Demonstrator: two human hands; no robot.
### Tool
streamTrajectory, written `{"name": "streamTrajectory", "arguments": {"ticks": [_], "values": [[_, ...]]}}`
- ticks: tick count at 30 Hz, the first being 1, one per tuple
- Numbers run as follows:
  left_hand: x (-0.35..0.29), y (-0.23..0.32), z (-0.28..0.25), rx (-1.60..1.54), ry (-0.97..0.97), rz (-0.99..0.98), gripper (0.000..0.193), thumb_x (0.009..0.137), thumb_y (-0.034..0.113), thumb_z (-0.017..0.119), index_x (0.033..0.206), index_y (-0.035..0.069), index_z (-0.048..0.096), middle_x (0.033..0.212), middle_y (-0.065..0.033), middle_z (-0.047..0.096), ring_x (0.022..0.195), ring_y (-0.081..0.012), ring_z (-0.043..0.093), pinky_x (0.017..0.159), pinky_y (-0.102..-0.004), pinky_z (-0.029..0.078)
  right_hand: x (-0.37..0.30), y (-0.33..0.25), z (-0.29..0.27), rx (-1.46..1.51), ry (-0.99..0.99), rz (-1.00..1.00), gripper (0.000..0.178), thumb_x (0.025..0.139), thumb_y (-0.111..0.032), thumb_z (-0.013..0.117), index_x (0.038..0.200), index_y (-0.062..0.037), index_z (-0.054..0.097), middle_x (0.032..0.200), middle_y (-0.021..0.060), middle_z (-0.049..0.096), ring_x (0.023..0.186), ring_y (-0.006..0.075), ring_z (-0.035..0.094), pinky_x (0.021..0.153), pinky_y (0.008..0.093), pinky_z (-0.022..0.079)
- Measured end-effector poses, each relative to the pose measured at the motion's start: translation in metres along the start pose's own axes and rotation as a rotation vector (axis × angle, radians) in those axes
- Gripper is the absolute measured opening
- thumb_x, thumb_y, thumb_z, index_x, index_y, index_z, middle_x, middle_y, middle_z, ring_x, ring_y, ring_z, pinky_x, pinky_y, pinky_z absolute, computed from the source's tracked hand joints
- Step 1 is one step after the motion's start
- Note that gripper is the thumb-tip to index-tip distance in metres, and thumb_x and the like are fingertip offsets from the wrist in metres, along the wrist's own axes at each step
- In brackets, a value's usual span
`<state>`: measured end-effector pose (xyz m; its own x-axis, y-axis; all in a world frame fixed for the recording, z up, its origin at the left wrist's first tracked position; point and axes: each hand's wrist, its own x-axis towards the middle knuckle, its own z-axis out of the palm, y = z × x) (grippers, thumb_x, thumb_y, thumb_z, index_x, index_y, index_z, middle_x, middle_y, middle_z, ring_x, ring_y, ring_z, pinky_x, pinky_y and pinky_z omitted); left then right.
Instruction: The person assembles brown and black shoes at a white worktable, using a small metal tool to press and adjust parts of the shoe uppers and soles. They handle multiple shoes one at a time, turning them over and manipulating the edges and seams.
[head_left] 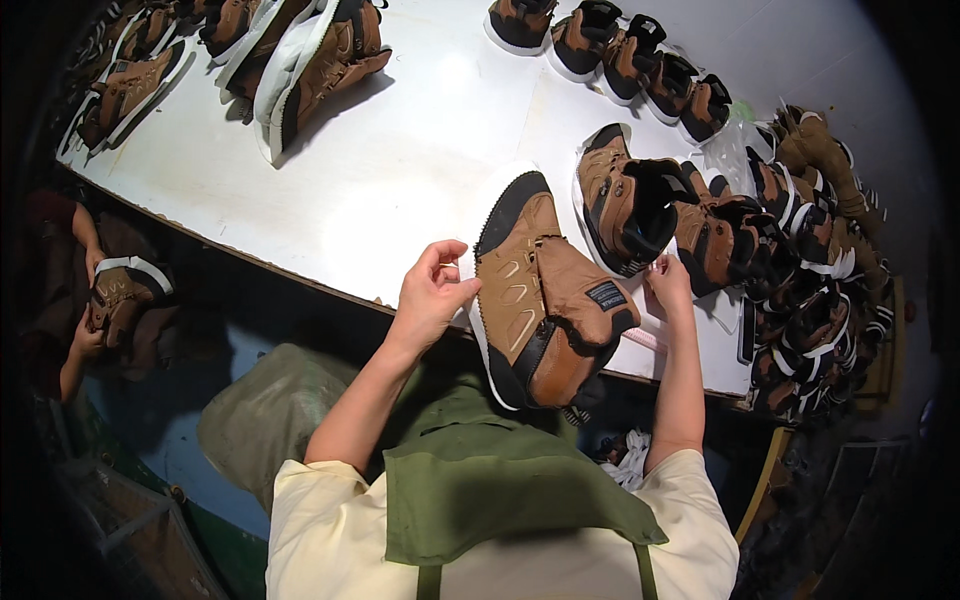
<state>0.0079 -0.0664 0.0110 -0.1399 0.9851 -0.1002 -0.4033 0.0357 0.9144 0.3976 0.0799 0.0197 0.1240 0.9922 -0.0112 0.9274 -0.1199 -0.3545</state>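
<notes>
A brown and black high-top shoe [525, 270] with a white sole and no laces tilts over the near table edge in front of me. My left hand [435, 295] grips the white sole edge along its left side, thumb and fingers closed there. My right hand [671, 287] is beyond the shoe's collar, beside the heel of a second brown shoe [610, 195] standing on the table. The right fingertips are pinched together at a whitish area; what they hold, if anything, cannot be made out.
Several brown shoes [625, 65] stand in a row at the far right of the white table [400, 150]. A heap of shoes [820, 330] crowds the right end. More shoes [310, 75] lie at the far left. Another person's hands [90, 340] hold a shoe at the left.
</notes>
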Motion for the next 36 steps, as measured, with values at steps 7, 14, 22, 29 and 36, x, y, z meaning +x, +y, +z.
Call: {"name": "streamTrajectory", "arguments": {"ticks": [7,14,22,29,36], "values": [[0.000,0.000,-0.004,0.051,0.025,-0.011,0.032,0.083,-0.001,0.064,0.112,-0.003,0.052,0.097,-0.0053,0.056,0.079,-0.0083,0.056,0.072,-0.0230,0.049,-0.018,-0.017,-0.018,0.129,-0.010,0.125,0.017,0.085,-0.014,0.057,0.089,0.0026,0.059,0.072,0.0159,0.063,0.067,0.0236,0.065,0.063,0.0367,0.050],[0.006,0.000,-0.006,0.153,0.026,-0.032,0.017,0.085,0.003,0.065,0.100,-0.001,0.058,0.085,-0.0018,0.060,0.072,-0.0077,0.056,0.067,-0.0215,0.047,-0.089,-0.054,-0.074,0.559,0.415,-0.112,0.015,0.097,-0.016,0.051,0.098,-0.0018,0.056,0.072,0.0019,0.060,0.059,0.0035,0.049,0.053,0.0191,0.039],[0.008,-0.005,-0.005,0.265,0.113,0.085,0.012,0.085,0.006,0.063,0.091,-0.003,0.060,0.092,-0.0039,0.058,0.075,-0.0108,0.058,0.069,-0.0245,0.048,-0.108,-0.195,-0.072,0.898,-0.266,-0.573,0.013,0.098,-0.011,0.048,0.102,-0.0006,0.054,0.075,0.0011,0.056,0.064,0.0054,0.050,0.057,0.0196,0.040],[0.004,-0.011,-0.012,0.277,0.050,0.059,0.009,0.092,0.010,0.057,0.093,0.000,0.057,0.083,0.0018,0.055,0.069,-0.0050,0.049,0.064,-0.0199,0.041,-0.063,-0.248,-0.032,0.708,-0.877,-0.497,0.020,0.100,-0.018,0.044,0.097,0.0005,0.051,0.076,0.0018,0.057,0.066,0.0076,0.056,0.064,0.0220,0.046],[-0.007,-0.010,-0.016,0.032,0.034,-0.006,0.014,0.096,0.013,0.054,0.097,0.000,0.056,0.089,-0.0014,0.058,0.074,-0.0071,0.053,0.069,-0.0219,0.046,-0.081,-0.230,-0.030,0.696,-0.741,-0.414,0.019,0.100,-0.017,0.043,0.096,0.0002,0.049,0.074,0.0022,0.056,0.066,0.0074,0.054,0.063,0.0222,0.046]]}}
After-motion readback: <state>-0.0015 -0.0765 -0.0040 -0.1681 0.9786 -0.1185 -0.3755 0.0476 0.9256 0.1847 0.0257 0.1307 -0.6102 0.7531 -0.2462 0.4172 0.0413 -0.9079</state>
